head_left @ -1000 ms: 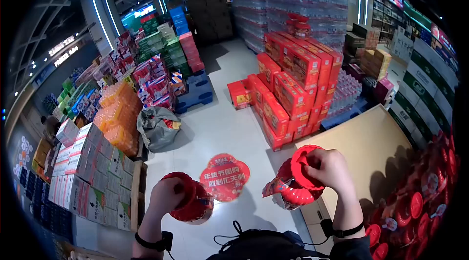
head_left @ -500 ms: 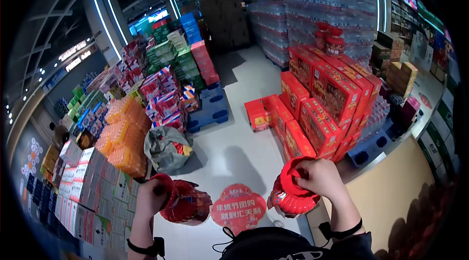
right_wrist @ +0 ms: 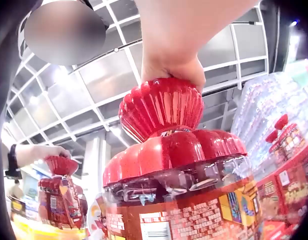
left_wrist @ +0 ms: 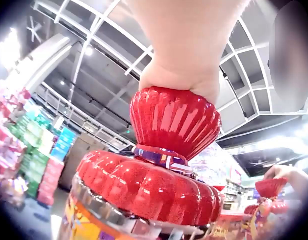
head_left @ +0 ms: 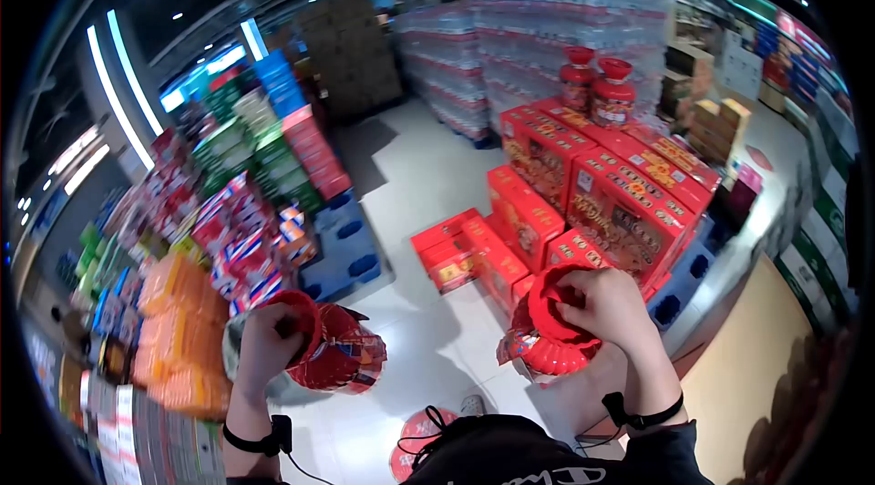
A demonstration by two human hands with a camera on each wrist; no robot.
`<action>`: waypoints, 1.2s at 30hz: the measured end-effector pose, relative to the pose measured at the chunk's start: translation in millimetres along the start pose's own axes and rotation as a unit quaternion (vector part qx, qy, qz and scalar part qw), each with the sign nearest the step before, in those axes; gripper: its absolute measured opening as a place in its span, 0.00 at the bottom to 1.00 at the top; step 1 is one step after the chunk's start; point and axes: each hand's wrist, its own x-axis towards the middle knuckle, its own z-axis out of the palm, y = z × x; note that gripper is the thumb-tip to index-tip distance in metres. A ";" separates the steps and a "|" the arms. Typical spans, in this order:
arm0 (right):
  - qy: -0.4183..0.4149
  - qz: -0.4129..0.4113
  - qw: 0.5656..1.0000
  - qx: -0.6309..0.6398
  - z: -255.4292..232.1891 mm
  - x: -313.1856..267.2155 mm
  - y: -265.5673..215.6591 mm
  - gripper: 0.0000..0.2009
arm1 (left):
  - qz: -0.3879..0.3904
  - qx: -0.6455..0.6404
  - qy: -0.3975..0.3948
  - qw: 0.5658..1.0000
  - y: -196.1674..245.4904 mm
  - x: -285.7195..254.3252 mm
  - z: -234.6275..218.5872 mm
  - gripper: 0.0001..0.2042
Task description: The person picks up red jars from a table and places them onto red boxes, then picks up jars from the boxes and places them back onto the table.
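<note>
In the head view my left hand (head_left: 262, 346) grips the flared red top of a plastic jar (head_left: 344, 350), which hangs at the lower left. My right hand (head_left: 609, 304) holds a matching jar (head_left: 554, 353) the same way, its fingers hooked inside the ruffled rim. Seen from the left wrist, a fluted red lid (left_wrist: 149, 187) narrows to a neck with a printed band, and my fingers are hidden behind the flared top. The right wrist view shows a printed label (right_wrist: 194, 215) with a barcode on the clear jar body.
Two similar jars (head_left: 612, 95) stand on stacked red boxes (head_left: 629, 198) ahead to the right. Shrink-wrapped bottles (head_left: 565, 20) rise behind. On the left are a blue pallet (head_left: 342, 252), orange bottle packs (head_left: 182, 330) and cartons. A light wooden surface (head_left: 729, 385) lies at the right.
My view has moved forward, so the red boxes and their two jars look nearer. The round floor sticker has slid to the bottom edge. Both hands still carry their jars.
</note>
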 end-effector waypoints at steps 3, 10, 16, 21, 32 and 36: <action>0.019 0.034 0.998 -0.039 -5.7 52.7 10.5 0.14 | 0.087 0.001 -0.038 0.995 2.1 121.2 21.4 0.12; 0.083 0.148 0.983 -0.070 -34.6 153.9 48.5 0.13 | 0.254 -0.069 -0.075 0.962 58.0 362.0 102.7 0.09; 0.107 0.197 0.968 -0.112 -51.0 240.1 109.9 0.14 | 0.279 -0.148 -0.094 0.944 98.8 527.8 194.7 0.10; 0.115 0.219 0.958 -0.143 -66.2 310.0 157.5 0.13 | 0.339 -0.198 -0.126 0.911 149.8 624.8 248.5 0.10; 0.101 0.305 0.929 -0.184 -67.0 451.0 258.7 0.15 | 0.501 -0.233 -0.243 0.797 273.2 819.4 382.3 0.11; 0.102 0.361 0.914 -0.154 -61.9 492.2 291.4 0.16 | 0.555 -0.246 -0.277 0.745 308.9 862.6 435.7 0.11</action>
